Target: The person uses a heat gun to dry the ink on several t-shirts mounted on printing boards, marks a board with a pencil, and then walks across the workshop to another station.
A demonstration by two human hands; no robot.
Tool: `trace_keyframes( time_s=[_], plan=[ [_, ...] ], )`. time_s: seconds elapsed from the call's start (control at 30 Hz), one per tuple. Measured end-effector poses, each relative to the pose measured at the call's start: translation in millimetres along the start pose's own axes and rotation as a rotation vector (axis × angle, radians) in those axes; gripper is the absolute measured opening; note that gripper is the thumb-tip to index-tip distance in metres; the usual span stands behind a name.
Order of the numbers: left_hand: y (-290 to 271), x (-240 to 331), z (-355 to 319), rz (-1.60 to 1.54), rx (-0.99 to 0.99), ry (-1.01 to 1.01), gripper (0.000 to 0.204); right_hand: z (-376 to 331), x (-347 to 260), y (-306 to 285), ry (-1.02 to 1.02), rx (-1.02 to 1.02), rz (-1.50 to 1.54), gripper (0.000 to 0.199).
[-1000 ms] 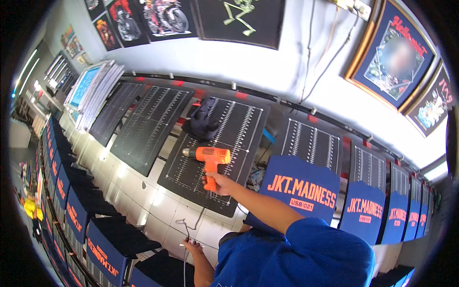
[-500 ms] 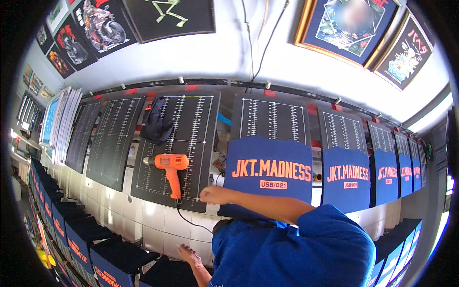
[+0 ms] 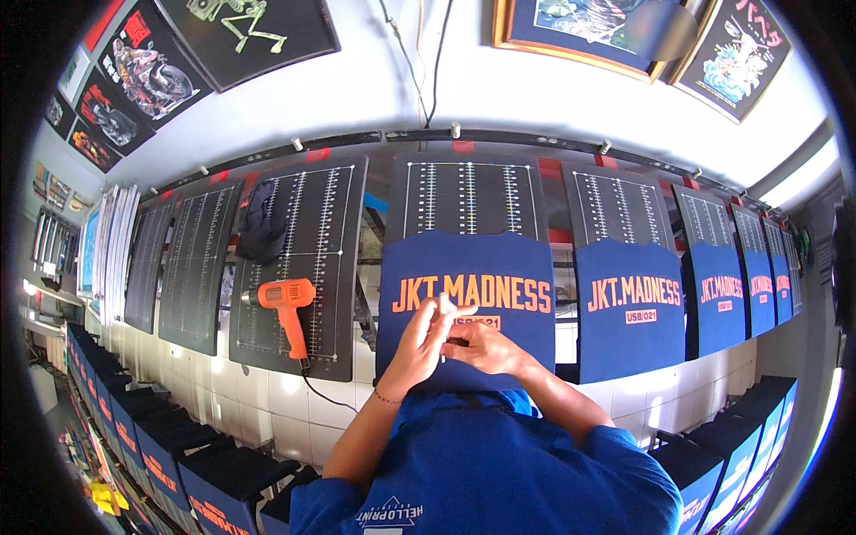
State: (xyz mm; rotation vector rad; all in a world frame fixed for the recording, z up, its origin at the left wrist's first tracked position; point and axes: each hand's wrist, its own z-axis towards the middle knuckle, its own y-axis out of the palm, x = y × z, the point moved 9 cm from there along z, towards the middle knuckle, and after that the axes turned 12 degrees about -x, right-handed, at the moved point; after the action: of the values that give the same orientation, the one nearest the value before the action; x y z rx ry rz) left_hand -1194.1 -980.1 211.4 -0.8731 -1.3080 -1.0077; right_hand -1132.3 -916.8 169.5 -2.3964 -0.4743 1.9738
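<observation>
My left hand (image 3: 419,346), with a dark bead bracelet at the wrist, is raised in front of the navy shirt (image 3: 410,254). Its fingers close on something small and pale that I cannot make out. Close against it is my right hand (image 3: 486,348), its fingers bent in a pinch; what they hold is hidden. The shirt, with an orange print, lies over a black board (image 3: 446,196) marked with white rulers, and both hands cover part of the print. To their left, an orange heat gun (image 3: 288,303) lies on another black ruled board (image 3: 312,223).
A crumpled dark cloth (image 3: 263,218) rests on the heat gun's board. More boards carry printed navy shirts (image 3: 633,285) toward the right. Flat white frames (image 3: 111,259) stand stacked at the left. Rows of printed dark shirts (image 3: 152,446) run along the lower left, with more (image 3: 740,446) lower right.
My hands have come together before the shirt: the left rose from low down, and the right moved away from the heat gun's board. My view has shifted to the right.
</observation>
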Motion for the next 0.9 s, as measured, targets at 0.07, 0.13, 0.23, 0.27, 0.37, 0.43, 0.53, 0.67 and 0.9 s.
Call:
trace_keyframes(
  time_s=[0.07,0.13,0.23,0.27,0.37,0.43,0.53,0.67,0.9],
  plan=[
    [9.3,-12.6,7.9,-0.096,-0.029,0.018,0.033,-14.9,1.4,-16.5,-0.144,0.122,0.031,0.027],
    [11.7,-11.1,12.5,-0.179,-0.001,0.13,0.049,-26.1,31.1,-30.8,-0.04,0.129,0.404,0.023],
    [12.2,-14.6,12.6,-0.974,0.025,0.154,0.066,-52.4,66.8,-85.0,-0.163,0.508,0.503,0.022],
    [10.6,-7.9,10.5,-1.111,0.043,0.186,0.065,-58.8,73.4,-97.4,-0.176,0.55,0.521,0.023],
    [12.6,3.0,9.6,-1.299,0.045,0.194,0.062,-72.0,103.3,-118.4,-0.122,0.668,0.624,0.027],
    [13.8,4.6,7.6,-1.34,0.034,0.213,0.062,-73.9,115.3,-126.0,-0.145,0.707,0.651,0.025],
    [5.8,-6.2,1.3,-1.149,0.075,0.221,0.062,-74.2,134.7,-145.5,-0.083,0.837,0.546,0.022],
    [-36.2,-52.0,-30.1,0.231,0.387,-0.131,0.033,-58.1,162.4,-186.5,-0.066,0.958,0.39,0.015],
    [-59.7,-138.2,-105.2,1.046,0.555,-0.359,0.044,-20.5,178.4,-222.3,0.019,1.031,0.017,0.017]
  ],
)
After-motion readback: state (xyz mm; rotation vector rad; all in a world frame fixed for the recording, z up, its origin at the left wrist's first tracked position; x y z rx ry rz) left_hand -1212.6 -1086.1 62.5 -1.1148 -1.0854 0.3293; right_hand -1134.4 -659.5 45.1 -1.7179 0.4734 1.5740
